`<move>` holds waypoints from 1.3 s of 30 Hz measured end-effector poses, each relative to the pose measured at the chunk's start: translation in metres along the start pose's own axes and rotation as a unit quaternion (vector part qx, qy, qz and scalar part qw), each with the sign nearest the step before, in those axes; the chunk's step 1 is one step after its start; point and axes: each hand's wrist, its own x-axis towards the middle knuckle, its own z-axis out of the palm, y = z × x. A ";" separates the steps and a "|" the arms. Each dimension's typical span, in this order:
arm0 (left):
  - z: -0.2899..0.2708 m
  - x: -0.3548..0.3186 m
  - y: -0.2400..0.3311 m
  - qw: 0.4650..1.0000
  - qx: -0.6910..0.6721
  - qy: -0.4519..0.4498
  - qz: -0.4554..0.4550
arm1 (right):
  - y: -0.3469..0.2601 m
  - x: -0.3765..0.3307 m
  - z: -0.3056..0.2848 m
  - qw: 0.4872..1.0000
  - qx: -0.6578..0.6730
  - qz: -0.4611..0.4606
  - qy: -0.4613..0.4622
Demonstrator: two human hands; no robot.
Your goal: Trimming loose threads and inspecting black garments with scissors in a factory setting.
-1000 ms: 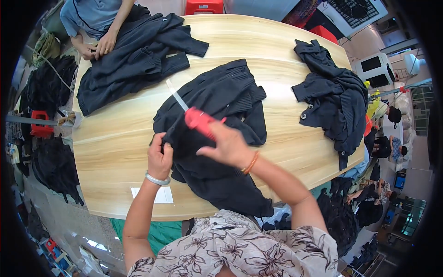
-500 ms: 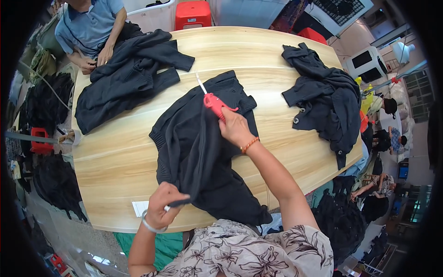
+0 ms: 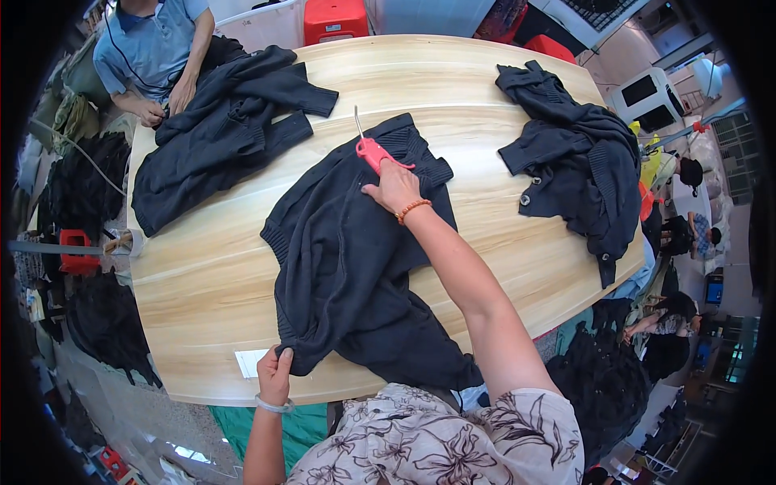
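Observation:
A black knitted sweater is spread in front of me, with ribbed bands at its edges and folds along its middle. At its lower left corner my left hand pinches the hem between thumb and fingers. My right hand rests over the upper part of the sweater, closed round a red-handled tool. A thin metal tip points from that tool toward the far side, and a curved red lever stands out at its right. My palm hides the rest of its handle.
The sweater lies on a wood-grain table. A white paper slip is beside my left hand. More dark garments lie at the far left and the right, the right-hand one with buttons. Across the far left corner a person handles cloth.
My left hand has lowered the lifted hem to the table's near edge, and the sweater lies flatter. My right hand has shifted slightly farther away with the red-handled tool.

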 end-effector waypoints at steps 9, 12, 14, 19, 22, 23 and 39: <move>-0.038 0.014 0.001 0.985 -0.140 0.095 -0.015 | 0.075 -0.041 -0.081 0.984 0.171 -0.025 0.043; -0.037 0.033 0.002 0.982 -0.159 0.095 -0.022 | 0.119 -0.060 -0.102 0.972 0.219 -0.024 0.087; -0.045 0.051 -0.020 1.000 0.019 0.022 -0.007 | 0.131 -0.067 -0.096 0.978 0.183 -0.010 0.101; 0.009 0.063 0.005 0.816 0.553 0.061 0.156 | 0.187 -0.104 -0.046 0.988 -0.104 0.070 0.091; 0.064 0.067 0.051 0.809 0.499 0.065 0.306 | 0.195 -0.146 -0.060 0.984 -0.122 0.107 0.076; 0.089 0.073 0.058 0.821 0.458 0.016 0.340 | 0.202 -0.160 -0.064 0.984 -0.102 0.110 0.100; 0.298 0.192 -0.021 0.711 0.505 -0.269 0.408 | 0.198 -0.222 -0.098 0.992 0.043 0.055 -0.107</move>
